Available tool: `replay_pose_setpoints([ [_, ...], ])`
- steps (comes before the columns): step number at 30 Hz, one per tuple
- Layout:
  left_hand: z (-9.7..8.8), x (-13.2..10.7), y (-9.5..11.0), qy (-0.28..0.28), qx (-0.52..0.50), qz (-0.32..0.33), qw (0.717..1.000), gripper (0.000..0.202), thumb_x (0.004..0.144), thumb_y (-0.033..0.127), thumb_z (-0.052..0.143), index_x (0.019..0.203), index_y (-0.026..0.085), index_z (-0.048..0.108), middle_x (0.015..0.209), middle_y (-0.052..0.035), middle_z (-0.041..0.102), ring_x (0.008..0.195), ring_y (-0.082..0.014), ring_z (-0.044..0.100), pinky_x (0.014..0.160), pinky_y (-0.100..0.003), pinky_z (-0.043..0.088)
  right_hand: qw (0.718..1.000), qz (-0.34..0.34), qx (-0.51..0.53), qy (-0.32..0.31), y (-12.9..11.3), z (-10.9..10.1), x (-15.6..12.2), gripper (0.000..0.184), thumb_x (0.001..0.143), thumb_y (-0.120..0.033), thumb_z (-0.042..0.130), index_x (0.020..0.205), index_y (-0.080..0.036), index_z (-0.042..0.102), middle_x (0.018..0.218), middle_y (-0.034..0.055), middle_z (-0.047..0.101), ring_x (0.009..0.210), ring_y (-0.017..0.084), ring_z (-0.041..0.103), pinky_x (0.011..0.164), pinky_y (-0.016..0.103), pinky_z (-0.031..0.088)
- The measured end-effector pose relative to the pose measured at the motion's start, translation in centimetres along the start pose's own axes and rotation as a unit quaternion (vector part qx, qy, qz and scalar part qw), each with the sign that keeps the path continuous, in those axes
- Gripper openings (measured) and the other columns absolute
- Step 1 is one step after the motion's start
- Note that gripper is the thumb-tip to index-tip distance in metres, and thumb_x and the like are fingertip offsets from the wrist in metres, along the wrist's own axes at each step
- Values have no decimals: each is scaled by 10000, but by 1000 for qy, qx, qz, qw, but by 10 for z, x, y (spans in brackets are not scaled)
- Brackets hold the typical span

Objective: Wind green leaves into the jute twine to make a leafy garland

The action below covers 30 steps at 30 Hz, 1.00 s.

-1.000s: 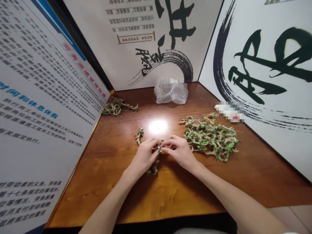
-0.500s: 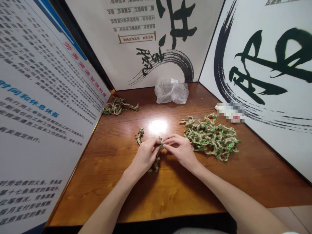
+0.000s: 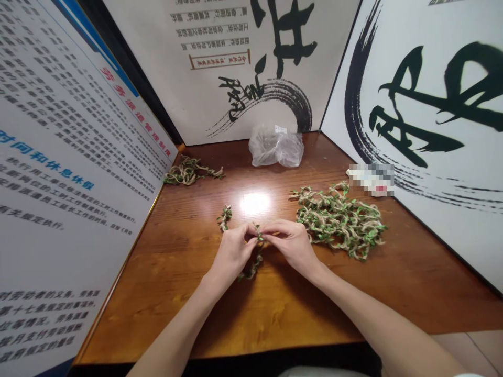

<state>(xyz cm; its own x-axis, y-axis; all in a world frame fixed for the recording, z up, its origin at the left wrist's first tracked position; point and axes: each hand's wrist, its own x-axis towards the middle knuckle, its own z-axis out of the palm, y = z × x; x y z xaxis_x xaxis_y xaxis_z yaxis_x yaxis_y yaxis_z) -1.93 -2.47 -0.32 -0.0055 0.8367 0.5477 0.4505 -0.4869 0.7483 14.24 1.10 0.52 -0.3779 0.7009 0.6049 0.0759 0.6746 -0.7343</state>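
Pinching leafy twine strand (image 3: 251, 251) between both hands (image 3: 257, 246), wooden table (image 3: 157, 314) beneath.

- Bare left hand (image 3: 233, 254) curls inward, its fingertips (image 3: 248, 231) pinched
- Bare right hand (image 3: 293, 246) arches palm-down, its fingertips (image 3: 273, 226) pinched, just beside the left
- Both bare forearms (image 3: 173, 335) slope inward from the bottom of the view, wrists gently bent

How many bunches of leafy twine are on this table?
3: a small bunch at the back left, a large pile at right, and a strand held between the left hand and right hand. The cloudy plastic bag could hide more.
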Motion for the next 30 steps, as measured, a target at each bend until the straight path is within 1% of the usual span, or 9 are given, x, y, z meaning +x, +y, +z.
replay_pose_setpoints([
  [4,2,0,2,51,-54,-33,997,183,692,169,689,673,159,507,662,2,603,610,-123,586,566,-206,429,998,39,40,20,-3,0,2,92,736,-285,721,771,-213,767,772,61,723,704,191,672,654,295,530],
  [8,3,3,4,19,-163,-75,984,246,668,192,733,786,155,521,765,-12,636,722,-145,641,660,-235,497,989,100,104,38,-4,0,2,132,688,-281,749,786,-193,763,790,66,728,721,205,686,713,322,556],
  [10,3,4,5,14,-204,-97,974,278,644,188,753,833,150,552,805,-21,655,745,-151,653,686,-246,513,987,109,107,49,-3,0,3,156,686,-289,753,799,-182,760,788,68,727,718,205,686,722,326,558],
  [14,3,6,6,25,-254,-123,959,288,601,187,782,836,133,623,833,-39,691,782,-156,665,755,-265,530,994,66,74,52,-2,-2,4,123,726,-278,722,789,-177,754,806,67,723,718,183,674,690,295,548],
  [19,3,6,8,50,-269,-138,952,276,601,234,793,836,129,689,875,-62,717,822,-175,672,810,-301,538,999,11,26,40,-2,-1,4,107,766,-239,669,806,-175,745,823,62,713,726,157,659,619,243,521],
  [22,3,5,9,57,-268,-138,952,248,622,241,781,832,129,707,880,-69,722,825,-183,677,811,-308,544,999,8,10,41,-2,0,3,119,771,-246,657,804,-172,745,819,68,714,732,160,661,633,250,522],
  [24,2,4,9,62,-264,-132,953,220,644,239,769,826,130,710,875,-69,722,828,-181,679,822,-306,545,997,47,26,52,-3,0,3,134,746,-271,675,788,-160,738,792,71,713,701,162,659,648,264,525],
  [26,3,3,10,64,-260,-121,956,214,665,237,763,844,133,712,886,-68,723,847,-181,681,833,-302,547,990,108,64,64,-5,0,5,163,686,-295,718,754,-147,715,745,64,702,655,156,645,643,269,521],
  [30,9,2,9,57,-260,-76,961,231,699,214,747,916,143,711,932,-64,725,869,-171,690,825,-277,561,962,206,160,77,-8,-1,10,281,519,-289,794,714,-138,660,673,35,660,601,140,596,555,242,485],
])
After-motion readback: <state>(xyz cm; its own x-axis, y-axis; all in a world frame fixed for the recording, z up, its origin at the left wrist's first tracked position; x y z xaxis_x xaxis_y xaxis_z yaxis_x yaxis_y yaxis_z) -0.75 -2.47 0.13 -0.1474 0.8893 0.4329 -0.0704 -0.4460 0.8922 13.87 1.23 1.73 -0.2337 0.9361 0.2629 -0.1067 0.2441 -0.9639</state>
